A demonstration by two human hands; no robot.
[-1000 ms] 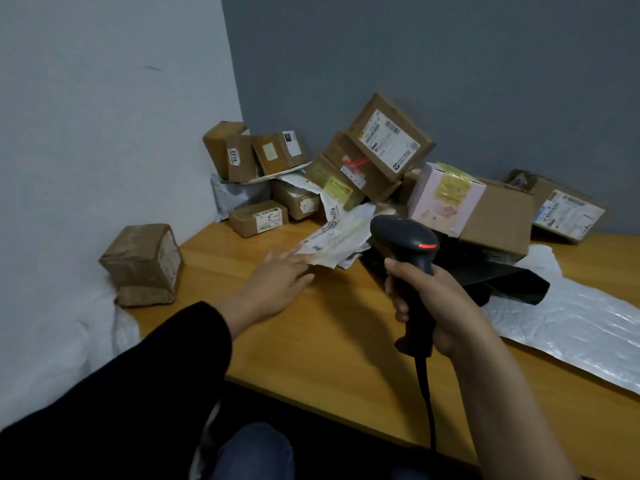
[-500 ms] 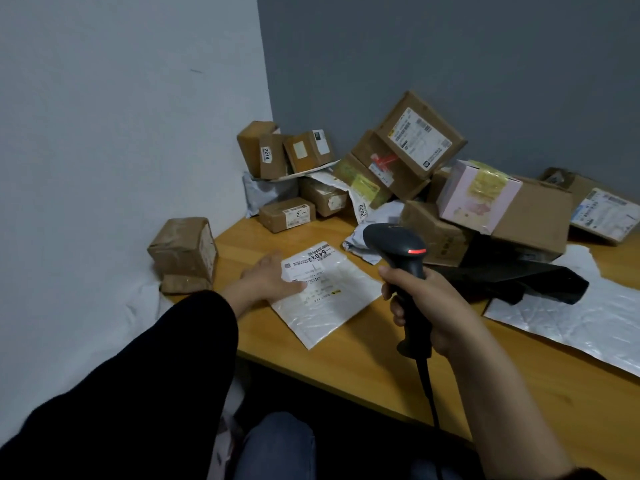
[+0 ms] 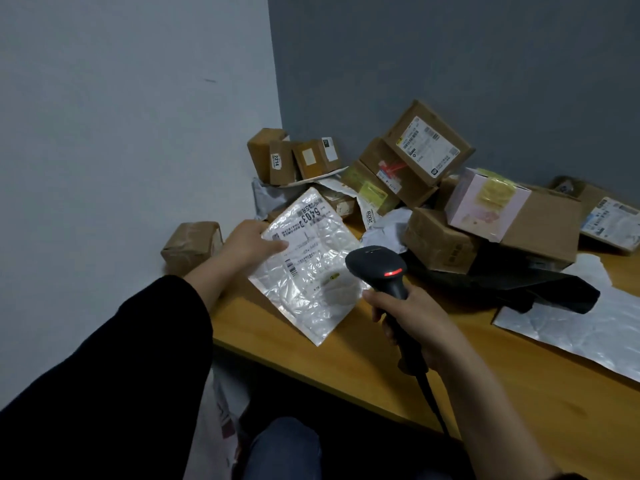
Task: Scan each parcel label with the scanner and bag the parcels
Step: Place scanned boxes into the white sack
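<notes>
Pinched the bubble mailer (image 3: 311, 271) in the left hand (image 3: 247, 249), label (image 3: 304, 233) up, over the left edge of the bench (image 3: 450, 393). Clenched the scanner (image 3: 379, 270) in the right hand (image 3: 415, 320), just right of that label.

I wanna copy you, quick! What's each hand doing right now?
Left hand: holding the silver mailer by its edge.
Right hand: gripping the scanner.

A white wall (image 3: 121, 133) on the left meets a darker grey-blue wall (image 3: 450, 57) in a corner. A light wooden surface (image 3: 485, 393) runs into that corner. The light is dim.
</notes>
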